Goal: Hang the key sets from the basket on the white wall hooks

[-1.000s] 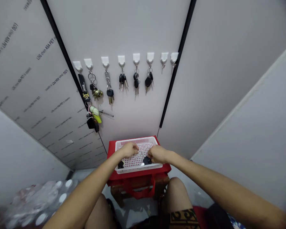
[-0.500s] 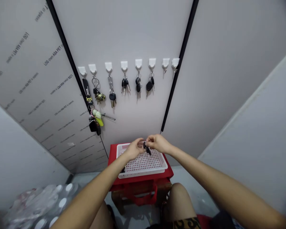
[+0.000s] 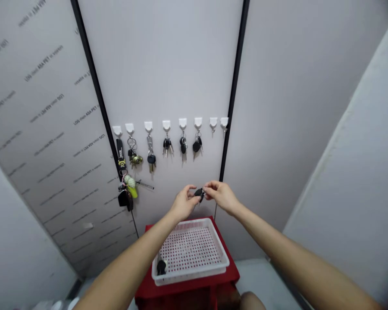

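Observation:
Between my two hands, in front of the wall and above the far rim of the white basket (image 3: 224,258), is a small bunch of black-headed keys (image 3: 199,193). My left hand (image 3: 184,203) pinches the keys from the left, with thumb and fingers closed on them. From the right, the fingertips of my right hand (image 3: 220,193) are closed at the bunch's right end, where a ring seems to be, too small to make out clearly. Inside the basket, at its near left corner, lies another black-headed key bunch (image 3: 161,267).
White hooks (image 3: 183,124) line the wall, several carrying key bunches (image 3: 151,159). At the far left hangs a black strap (image 3: 120,154) with charms. Two hooks on the right (image 3: 213,122) hold no keys. The basket stands on a red-covered stool (image 3: 234,275).
My hands have lifted the keys from over the basket to in front of the wall. The view has tilted up, and the key bunch in the basket's corner now shows more fully.

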Demonstrator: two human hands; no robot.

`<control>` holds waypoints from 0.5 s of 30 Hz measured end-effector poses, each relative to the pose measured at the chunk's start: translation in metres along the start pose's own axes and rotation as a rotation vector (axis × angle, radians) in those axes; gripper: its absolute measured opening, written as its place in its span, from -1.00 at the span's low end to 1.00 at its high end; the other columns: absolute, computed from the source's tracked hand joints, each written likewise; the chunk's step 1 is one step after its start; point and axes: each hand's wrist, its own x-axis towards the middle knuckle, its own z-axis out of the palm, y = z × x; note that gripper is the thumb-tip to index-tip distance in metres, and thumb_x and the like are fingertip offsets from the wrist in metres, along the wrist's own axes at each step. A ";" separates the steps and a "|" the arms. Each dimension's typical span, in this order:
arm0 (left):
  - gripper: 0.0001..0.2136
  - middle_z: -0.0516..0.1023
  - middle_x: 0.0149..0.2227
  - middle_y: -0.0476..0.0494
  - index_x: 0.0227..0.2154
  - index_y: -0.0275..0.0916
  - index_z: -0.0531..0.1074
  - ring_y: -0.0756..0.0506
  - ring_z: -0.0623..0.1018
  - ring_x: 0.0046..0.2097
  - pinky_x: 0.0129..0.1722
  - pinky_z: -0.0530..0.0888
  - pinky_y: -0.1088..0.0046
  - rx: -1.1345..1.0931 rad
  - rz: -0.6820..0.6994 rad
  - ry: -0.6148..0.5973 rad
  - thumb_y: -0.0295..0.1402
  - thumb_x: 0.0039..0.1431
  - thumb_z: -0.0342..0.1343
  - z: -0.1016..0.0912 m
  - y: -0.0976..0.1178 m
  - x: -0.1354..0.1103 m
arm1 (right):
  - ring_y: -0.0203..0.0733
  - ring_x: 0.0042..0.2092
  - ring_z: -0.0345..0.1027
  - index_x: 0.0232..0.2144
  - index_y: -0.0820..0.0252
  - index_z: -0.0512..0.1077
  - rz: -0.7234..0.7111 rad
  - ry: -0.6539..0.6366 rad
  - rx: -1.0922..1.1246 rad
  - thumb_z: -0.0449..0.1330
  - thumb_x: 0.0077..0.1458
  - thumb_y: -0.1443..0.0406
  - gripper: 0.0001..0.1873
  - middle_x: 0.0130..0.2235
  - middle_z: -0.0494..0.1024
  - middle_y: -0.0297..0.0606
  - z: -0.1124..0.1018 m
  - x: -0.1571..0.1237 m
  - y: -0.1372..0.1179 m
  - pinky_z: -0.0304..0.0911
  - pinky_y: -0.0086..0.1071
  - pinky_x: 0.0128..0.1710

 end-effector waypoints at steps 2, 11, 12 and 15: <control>-0.73 0.31 -0.60 0.05 -0.30 -0.29 0.15 0.11 0.31 -0.57 -0.58 0.24 0.63 -0.005 0.050 0.069 -0.47 -0.16 -0.06 0.004 0.018 0.016 | -0.45 -0.63 0.16 -0.60 0.26 0.24 -0.008 0.106 0.095 0.04 -0.25 0.31 -0.90 -0.66 0.28 -0.41 -0.013 0.014 -0.017 0.18 -0.51 -0.57; -0.69 0.35 -0.24 -0.08 -0.26 -0.26 0.20 0.01 0.35 -0.23 -0.37 0.31 0.56 0.077 0.264 0.206 -0.54 -0.18 -0.06 0.012 0.095 0.092 | -0.44 -0.63 0.17 -0.62 0.29 0.23 -0.194 0.450 0.134 0.01 -0.20 0.40 -0.96 -0.71 0.22 -0.43 -0.060 0.081 -0.093 0.23 -0.41 -0.55; -0.69 0.34 -0.24 -0.08 -0.25 -0.27 0.21 0.00 0.34 -0.22 -0.35 0.31 0.54 0.089 0.265 0.207 -0.53 -0.17 -0.06 0.012 0.099 0.096 | -0.42 -0.61 0.20 -0.62 0.30 0.23 -0.213 0.480 0.108 0.00 -0.19 0.41 -0.96 -0.70 0.22 -0.43 -0.060 0.085 -0.096 0.23 -0.38 -0.53; -0.70 0.33 -0.24 -0.07 -0.22 -0.28 0.20 0.00 0.33 -0.19 -0.30 0.30 0.51 0.081 0.249 0.210 -0.52 -0.12 -0.09 0.009 0.102 0.113 | -0.38 -0.53 0.23 -0.61 0.32 0.21 -0.221 0.547 0.040 -0.02 -0.17 0.44 -0.95 -0.66 0.21 -0.39 -0.057 0.098 -0.100 0.22 -0.31 -0.47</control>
